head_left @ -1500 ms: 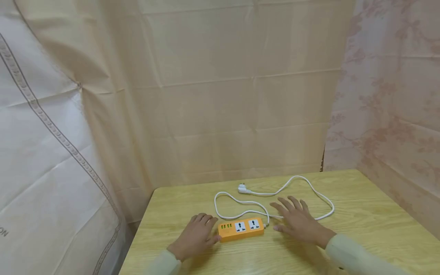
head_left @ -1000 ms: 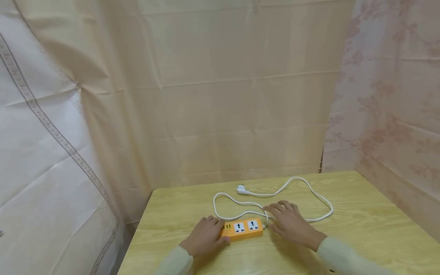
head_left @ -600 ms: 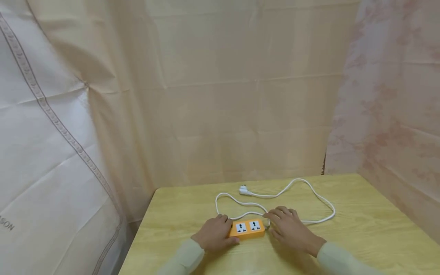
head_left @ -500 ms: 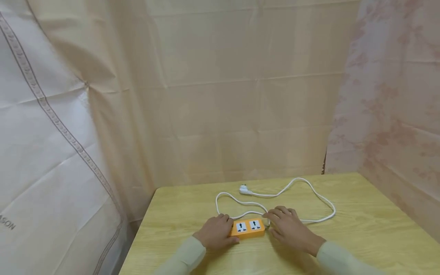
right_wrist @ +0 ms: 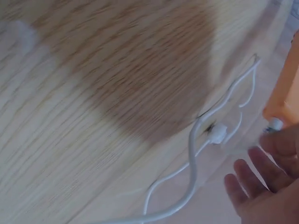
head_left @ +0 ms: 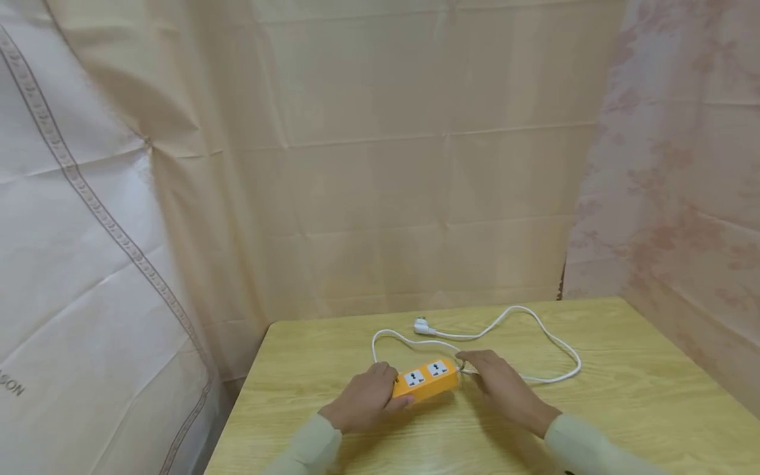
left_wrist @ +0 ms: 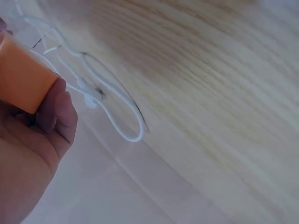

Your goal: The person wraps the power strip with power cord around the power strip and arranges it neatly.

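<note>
An orange power strip with two white sockets is raised off the table, tilted, its right end higher. My left hand grips its left end, thumb along the near side, hiding most of the USB ports. The left wrist view shows the strip's orange end within the curled left fingers. At the strip's other end is my right hand, beside where the white cord comes out. Its fingers look extended and spread in the right wrist view; whether they touch the cord is unclear.
The cord loops across the back of the wood-grain table to a white plug. A beige curtain hangs behind, with a white cloth at the left and a floral cloth at the right.
My left hand moved right onto the strip, gripped its left end and lifted it off the table. My right hand moved left to the cord end. The plug stayed put.
</note>
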{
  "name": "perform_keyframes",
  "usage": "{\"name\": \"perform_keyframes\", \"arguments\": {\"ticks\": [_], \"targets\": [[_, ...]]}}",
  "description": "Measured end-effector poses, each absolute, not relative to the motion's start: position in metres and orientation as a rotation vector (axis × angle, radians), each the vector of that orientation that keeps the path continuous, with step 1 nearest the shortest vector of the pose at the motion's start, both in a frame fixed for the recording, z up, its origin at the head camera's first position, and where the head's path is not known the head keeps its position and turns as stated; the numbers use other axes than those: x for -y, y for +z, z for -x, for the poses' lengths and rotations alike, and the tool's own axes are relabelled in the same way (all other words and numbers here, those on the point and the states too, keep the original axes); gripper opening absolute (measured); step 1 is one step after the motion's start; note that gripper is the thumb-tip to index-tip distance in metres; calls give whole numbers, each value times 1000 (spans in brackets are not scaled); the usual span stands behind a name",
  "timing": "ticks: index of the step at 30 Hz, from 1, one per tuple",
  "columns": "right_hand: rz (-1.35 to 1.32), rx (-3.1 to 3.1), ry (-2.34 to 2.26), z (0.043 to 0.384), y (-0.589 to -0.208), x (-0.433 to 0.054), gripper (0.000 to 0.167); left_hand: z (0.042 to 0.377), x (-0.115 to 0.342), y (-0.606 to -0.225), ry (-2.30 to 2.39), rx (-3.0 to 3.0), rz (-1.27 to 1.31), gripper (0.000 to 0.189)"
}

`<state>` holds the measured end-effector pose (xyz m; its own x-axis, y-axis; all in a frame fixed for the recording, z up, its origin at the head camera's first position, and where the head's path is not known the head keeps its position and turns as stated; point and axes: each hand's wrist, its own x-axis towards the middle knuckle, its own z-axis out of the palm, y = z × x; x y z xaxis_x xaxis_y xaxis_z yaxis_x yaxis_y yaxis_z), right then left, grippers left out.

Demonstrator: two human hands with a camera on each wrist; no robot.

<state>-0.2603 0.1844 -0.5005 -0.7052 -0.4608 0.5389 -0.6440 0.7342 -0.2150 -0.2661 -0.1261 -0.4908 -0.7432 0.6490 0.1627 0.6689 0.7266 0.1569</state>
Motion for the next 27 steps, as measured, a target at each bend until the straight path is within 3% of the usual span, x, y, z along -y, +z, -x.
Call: {"name": "perform_keyframes", "arguments": {"ticks": [12, 21, 27], "targets": [[-767, 2340, 936, 269, -492, -169, 27, 256, 139, -485, -873, 2869, 1042, 53], [-897, 2155, 904, 275, -488, -165, 37, 262, 141, -487, -1188, 2881, 1151, 35], [-762, 2269, 1049, 271, -484, -154, 28, 261, 145, -491, -1414, 2837, 1165, 26]]}}
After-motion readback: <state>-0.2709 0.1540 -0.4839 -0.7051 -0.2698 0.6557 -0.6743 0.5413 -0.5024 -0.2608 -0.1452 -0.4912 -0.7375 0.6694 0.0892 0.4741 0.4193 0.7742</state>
